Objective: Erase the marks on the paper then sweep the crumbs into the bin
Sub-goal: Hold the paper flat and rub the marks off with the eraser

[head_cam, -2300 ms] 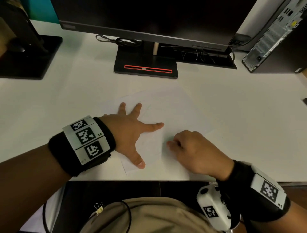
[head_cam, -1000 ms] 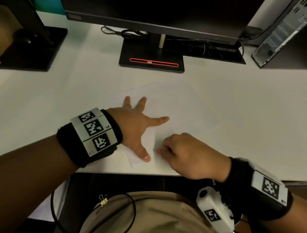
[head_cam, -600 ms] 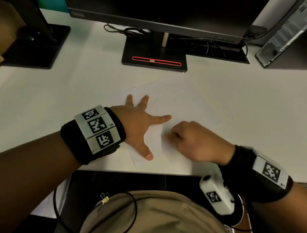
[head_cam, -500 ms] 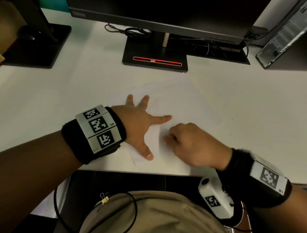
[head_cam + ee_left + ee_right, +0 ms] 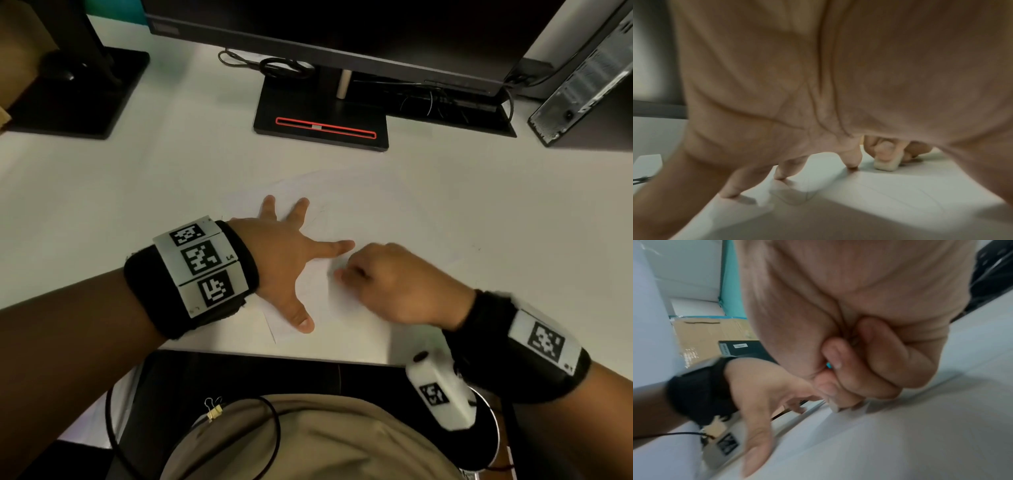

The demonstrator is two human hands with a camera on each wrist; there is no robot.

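A white sheet of paper (image 5: 383, 219) lies on the white desk near its front edge, with faint pencil lines (image 5: 879, 190) on it. My left hand (image 5: 291, 253) lies flat with fingers spread and presses the paper's left part down. My right hand (image 5: 394, 284) is curled just right of it and pinches a small white eraser (image 5: 887, 164) against the paper. In the head view the eraser is hidden under the right hand. In the right wrist view the curled fingers (image 5: 849, 386) cover the eraser. No crumbs or bin can be made out.
A monitor on a black stand (image 5: 322, 120) rises behind the paper, with cables (image 5: 274, 65) beside it. A second black stand (image 5: 78, 92) is at the back left, a computer case (image 5: 589, 78) at the back right. The desk's front edge (image 5: 274, 353) runs just below my hands.
My right hand has rubbed back and forth over the paper's near part, and is now a little further up and right. The left hand has stayed pressed on the paper.
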